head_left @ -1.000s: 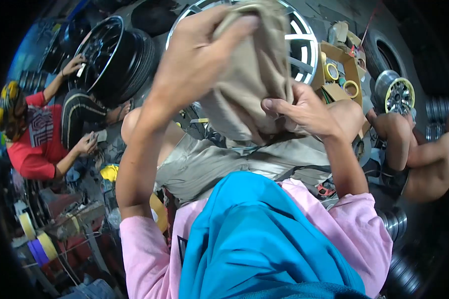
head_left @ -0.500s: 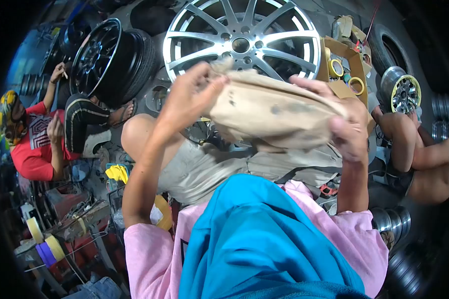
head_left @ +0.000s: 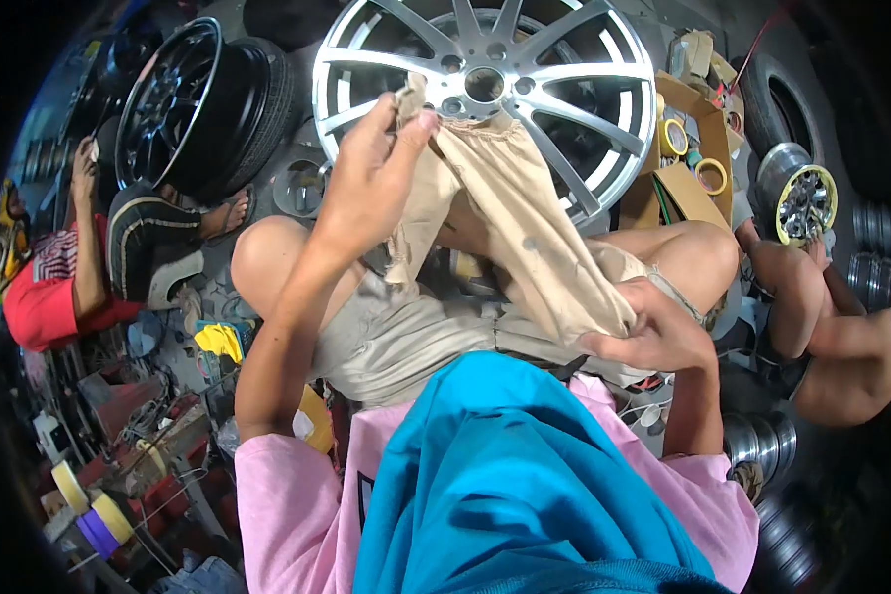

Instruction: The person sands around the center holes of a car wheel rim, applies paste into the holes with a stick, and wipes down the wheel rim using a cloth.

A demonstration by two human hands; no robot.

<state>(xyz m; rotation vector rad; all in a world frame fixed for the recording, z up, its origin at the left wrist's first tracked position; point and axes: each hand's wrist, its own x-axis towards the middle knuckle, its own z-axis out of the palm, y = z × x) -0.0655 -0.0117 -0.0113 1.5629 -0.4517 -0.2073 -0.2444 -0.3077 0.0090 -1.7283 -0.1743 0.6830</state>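
A beige cloth [head_left: 525,213] with a few dark stains is stretched between my two hands, above my lap. My left hand [head_left: 374,173] pinches its upper left corner, with a short end sticking up past the fingers. Lower on the right, my right hand [head_left: 653,325] grips the cloth's other end between thumb and fingers. Behind the cloth's top edge lies a large silver multi-spoke wheel rim [head_left: 485,84], partly covered by the cloth and my left hand.
A cardboard box [head_left: 698,124] with tape rolls is right of the rim. A person in red [head_left: 59,297] sits at left by a black wheel [head_left: 173,109]. Another person's bare legs [head_left: 792,287] and a smaller rim [head_left: 805,193] are at right. Tape spools [head_left: 99,520] stand lower left.
The cloth has gone from bunched up to stretched diagonally. My right hand has moved down, and my left hand has shifted slightly up. The person in red has leaned further left.
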